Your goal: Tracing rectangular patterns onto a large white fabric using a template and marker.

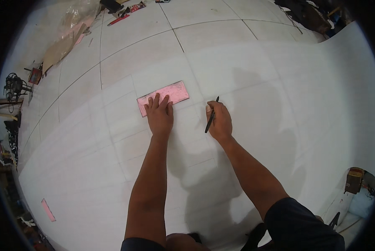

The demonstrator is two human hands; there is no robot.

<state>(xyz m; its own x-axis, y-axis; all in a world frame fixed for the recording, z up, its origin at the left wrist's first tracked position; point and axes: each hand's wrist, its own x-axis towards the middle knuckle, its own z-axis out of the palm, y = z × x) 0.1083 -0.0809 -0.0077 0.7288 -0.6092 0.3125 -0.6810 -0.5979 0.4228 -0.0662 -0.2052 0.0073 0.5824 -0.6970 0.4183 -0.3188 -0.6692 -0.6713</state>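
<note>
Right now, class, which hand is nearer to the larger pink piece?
Left. The left hand lies on the larger pink piece; the right hand, holding a pen, is apart from it, to its right.

Fairly bright, diffuse light here, and we see soft grey shadows [210, 201] spilling across the smooth white sheet [325, 96]; the flat pink rectangular piece [178, 91] reads quite sharp, while white floor tiles [133, 35] bend toward a blurry, blackened fisheye rim.

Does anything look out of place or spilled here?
Perhaps the small pink strip at lower left: it sits alone, well apart from the pink rectangle under the left hand. I see no spill.
</note>
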